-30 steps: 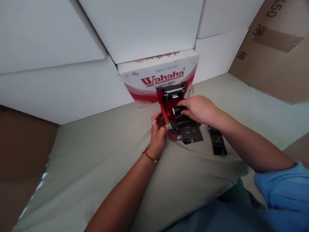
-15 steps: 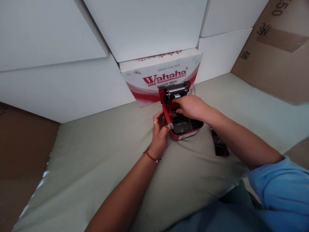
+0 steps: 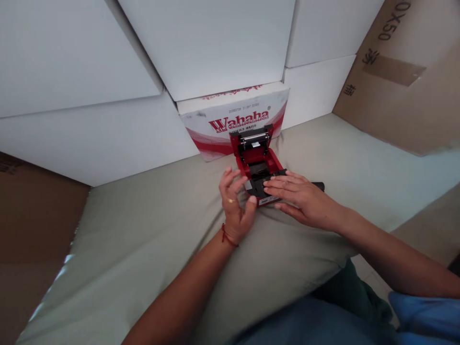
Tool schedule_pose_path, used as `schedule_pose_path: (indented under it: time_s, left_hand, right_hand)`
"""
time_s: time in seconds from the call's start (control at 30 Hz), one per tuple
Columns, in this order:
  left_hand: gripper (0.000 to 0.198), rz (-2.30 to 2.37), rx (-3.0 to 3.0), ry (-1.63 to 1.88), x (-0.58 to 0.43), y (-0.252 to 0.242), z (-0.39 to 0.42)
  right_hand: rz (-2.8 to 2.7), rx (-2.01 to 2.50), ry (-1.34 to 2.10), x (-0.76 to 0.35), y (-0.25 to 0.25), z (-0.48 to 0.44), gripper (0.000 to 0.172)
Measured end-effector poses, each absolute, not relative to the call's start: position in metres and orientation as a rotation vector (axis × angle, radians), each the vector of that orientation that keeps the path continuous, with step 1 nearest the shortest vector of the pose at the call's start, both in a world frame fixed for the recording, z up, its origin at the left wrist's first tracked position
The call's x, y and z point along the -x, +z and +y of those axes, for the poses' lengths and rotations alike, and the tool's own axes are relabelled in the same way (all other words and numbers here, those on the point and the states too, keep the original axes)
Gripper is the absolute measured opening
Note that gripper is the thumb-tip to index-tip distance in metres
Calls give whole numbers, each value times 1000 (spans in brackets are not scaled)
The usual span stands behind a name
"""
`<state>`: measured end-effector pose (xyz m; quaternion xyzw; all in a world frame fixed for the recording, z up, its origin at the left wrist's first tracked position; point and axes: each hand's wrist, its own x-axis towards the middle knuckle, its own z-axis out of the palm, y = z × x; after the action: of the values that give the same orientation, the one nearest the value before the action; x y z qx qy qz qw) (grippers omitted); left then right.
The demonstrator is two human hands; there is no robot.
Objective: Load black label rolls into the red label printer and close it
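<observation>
A small red printer (image 3: 256, 160) stands on a pale green cloth (image 3: 143, 239), lid tipped up and back, its black inside showing. My left hand (image 3: 235, 205) hovers at the printer's left front corner, fingers spread and holding nothing; a ring is on one finger. My right hand (image 3: 302, 199) lies flat, fingers stretched out, over the printer's front right edge. A black strip (image 3: 318, 185) pokes out from behind my right hand.
A white and red Wahaha carton (image 3: 233, 117) stands right behind the printer. White foam blocks (image 3: 108, 72) wall the back. Brown cardboard boxes (image 3: 402, 81) stand at the right and at the left (image 3: 32, 220).
My right hand came out of the printer's inside and now lies flat at its front. My left hand let go of the printer's side and opened. The view shifted slightly.
</observation>
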<state>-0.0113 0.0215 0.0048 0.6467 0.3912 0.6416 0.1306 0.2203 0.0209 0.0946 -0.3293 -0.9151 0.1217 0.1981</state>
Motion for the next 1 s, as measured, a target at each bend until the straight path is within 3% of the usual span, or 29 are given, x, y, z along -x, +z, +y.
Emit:
schedule_pose_path:
  time_s: [0.1, 0.3, 0.43, 0.57, 0.67, 0.83, 1.0]
  left_hand:
    - [28, 1072, -2232, 1763, 11, 9, 12]
    - [39, 1098, -2335, 1720, 9, 5, 18]
    - [37, 1124, -2350, 1753, 9, 5, 18]
    - [39, 1143, -2376, 1686, 12, 5, 15]
    - [44, 1123, -2401, 1647, 13, 4, 14]
    - [53, 1175, -2417, 1731, 12, 3, 12]
    - [49, 1191, -2480, 1759, 11, 2, 12]
  right_hand:
    - [-2557, 975, 384, -221, 96, 27, 42]
    - [-2277, 935, 490, -222, 119, 53, 41]
    - [-1894, 1198, 339, -210, 129, 113, 61]
    - [-1811, 1177, 578, -188, 126, 166, 79]
    - [-1811, 1116, 719, -181, 123, 163, 75]
    - [-1918, 1129, 658, -202, 110, 99, 56]
    - [-2273, 1160, 339, -215, 84, 46, 53]
